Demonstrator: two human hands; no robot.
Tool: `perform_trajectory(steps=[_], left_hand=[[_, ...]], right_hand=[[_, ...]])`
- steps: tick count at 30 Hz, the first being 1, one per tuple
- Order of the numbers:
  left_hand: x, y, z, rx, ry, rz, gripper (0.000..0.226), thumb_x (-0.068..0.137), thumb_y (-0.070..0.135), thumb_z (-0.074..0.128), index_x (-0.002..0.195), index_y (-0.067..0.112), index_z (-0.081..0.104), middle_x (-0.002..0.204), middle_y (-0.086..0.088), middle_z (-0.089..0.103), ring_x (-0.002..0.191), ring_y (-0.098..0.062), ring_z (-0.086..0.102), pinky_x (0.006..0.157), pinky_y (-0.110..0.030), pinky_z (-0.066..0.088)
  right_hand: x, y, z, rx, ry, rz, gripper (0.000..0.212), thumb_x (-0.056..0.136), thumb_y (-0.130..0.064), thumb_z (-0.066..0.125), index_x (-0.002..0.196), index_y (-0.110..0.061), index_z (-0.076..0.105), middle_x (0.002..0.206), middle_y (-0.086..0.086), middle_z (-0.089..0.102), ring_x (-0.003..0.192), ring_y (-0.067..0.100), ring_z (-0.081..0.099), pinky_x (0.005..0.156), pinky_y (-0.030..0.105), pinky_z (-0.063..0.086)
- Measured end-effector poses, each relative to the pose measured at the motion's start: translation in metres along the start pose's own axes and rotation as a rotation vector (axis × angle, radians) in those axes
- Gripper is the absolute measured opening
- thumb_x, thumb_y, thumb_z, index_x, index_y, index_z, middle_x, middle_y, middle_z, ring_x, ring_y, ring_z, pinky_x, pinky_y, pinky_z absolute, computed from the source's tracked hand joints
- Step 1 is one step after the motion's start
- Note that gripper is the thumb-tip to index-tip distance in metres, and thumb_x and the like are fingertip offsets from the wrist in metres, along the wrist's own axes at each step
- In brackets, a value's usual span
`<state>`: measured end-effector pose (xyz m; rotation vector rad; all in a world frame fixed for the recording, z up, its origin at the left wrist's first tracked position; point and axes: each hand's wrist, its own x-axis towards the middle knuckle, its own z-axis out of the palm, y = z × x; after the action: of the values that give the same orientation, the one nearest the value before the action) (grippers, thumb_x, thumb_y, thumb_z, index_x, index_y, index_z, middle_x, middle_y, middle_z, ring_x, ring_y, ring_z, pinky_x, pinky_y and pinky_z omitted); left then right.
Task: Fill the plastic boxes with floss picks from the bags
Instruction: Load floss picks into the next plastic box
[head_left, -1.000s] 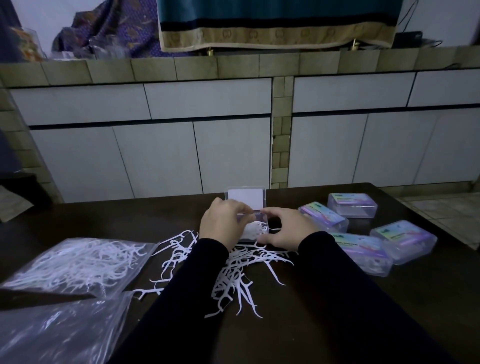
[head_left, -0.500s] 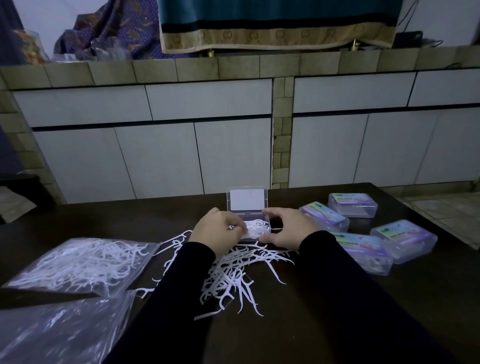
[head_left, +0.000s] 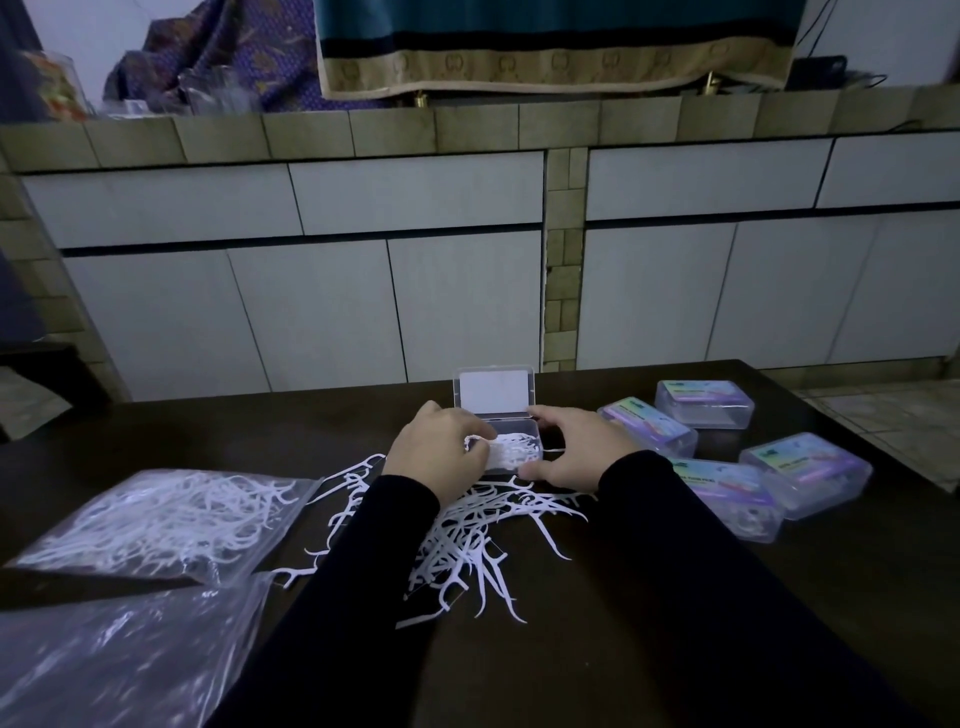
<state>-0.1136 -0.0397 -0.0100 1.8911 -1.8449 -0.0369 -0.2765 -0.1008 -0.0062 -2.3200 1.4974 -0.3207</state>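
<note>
A clear plastic box (head_left: 514, 441) stands open on the dark table, its lid (head_left: 494, 388) raised at the back, with white floss picks lying inside. My left hand (head_left: 441, 449) pinches a bunch of floss picks (head_left: 480, 442) at the box's left edge. My right hand (head_left: 579, 449) holds the box's right side, with the thumb at the front and the fingers at the back. A loose pile of floss picks (head_left: 467, 540) lies on the table in front of the box, partly under my sleeves.
Several closed labelled boxes (head_left: 704, 404) sit to the right. A bag full of floss picks (head_left: 156, 519) and a flatter clear bag (head_left: 114, 654) lie at the left. White cabinets (head_left: 467, 301) stand behind the table (head_left: 779, 597).
My left hand has drawn back from over the box to its left edge with floss picks pinched. More picks now lie in the box. The right hand has stayed on the box.
</note>
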Motion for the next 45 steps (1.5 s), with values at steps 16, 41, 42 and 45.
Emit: perform_trajectory(steps=[16, 41, 42, 45], left_hand=[[-0.031, 0.021, -0.023, 0.111, -0.405, -0.063, 0.062, 0.079, 0.061, 0.064, 0.133, 0.032, 0.053, 0.122, 0.004, 0.059, 0.105, -0.011, 0.053, 0.085, -0.027, 0.045], [-0.047, 0.023, -0.005, 0.171, -0.088, -0.009, 0.020, 0.089, 0.040, 0.059, 0.108, 0.036, 0.064, 0.108, 0.003, 0.057, 0.101, -0.013, 0.049, 0.078, -0.024, 0.038], [-0.047, 0.023, -0.004, 0.182, -0.089, -0.002, 0.021, 0.089, 0.039, 0.059, 0.109, 0.036, 0.064, 0.110, 0.003, 0.058, 0.103, -0.014, 0.049, 0.079, -0.025, 0.039], [-0.046, 0.024, -0.004, 0.208, -0.094, 0.022, 0.021, 0.091, 0.035, 0.058, 0.110, 0.033, 0.066, 0.110, 0.003, 0.060, 0.105, -0.015, 0.046, 0.081, -0.028, 0.041]], right_hand=[[-0.016, 0.007, -0.002, -0.384, -0.061, 0.113, 0.045, 0.095, -0.049, 0.047, 0.130, -0.025, 0.057, 0.131, 0.002, 0.055, 0.121, 0.021, 0.047, 0.104, 0.044, 0.038], [-0.037, -0.006, 0.006, -0.434, -0.015, 0.160, 0.032, 0.090, -0.044, 0.059, 0.113, -0.022, 0.060, 0.103, 0.001, 0.063, 0.102, 0.021, 0.056, 0.100, 0.044, 0.038], [-0.037, -0.007, 0.006, -0.446, -0.025, 0.167, 0.032, 0.091, -0.043, 0.058, 0.114, -0.021, 0.059, 0.104, 0.001, 0.063, 0.102, 0.021, 0.056, 0.100, 0.044, 0.038], [-0.036, -0.010, 0.006, -0.431, -0.056, 0.178, 0.030, 0.092, -0.039, 0.058, 0.116, -0.020, 0.059, 0.106, 0.002, 0.063, 0.104, 0.021, 0.057, 0.102, 0.045, 0.038]])
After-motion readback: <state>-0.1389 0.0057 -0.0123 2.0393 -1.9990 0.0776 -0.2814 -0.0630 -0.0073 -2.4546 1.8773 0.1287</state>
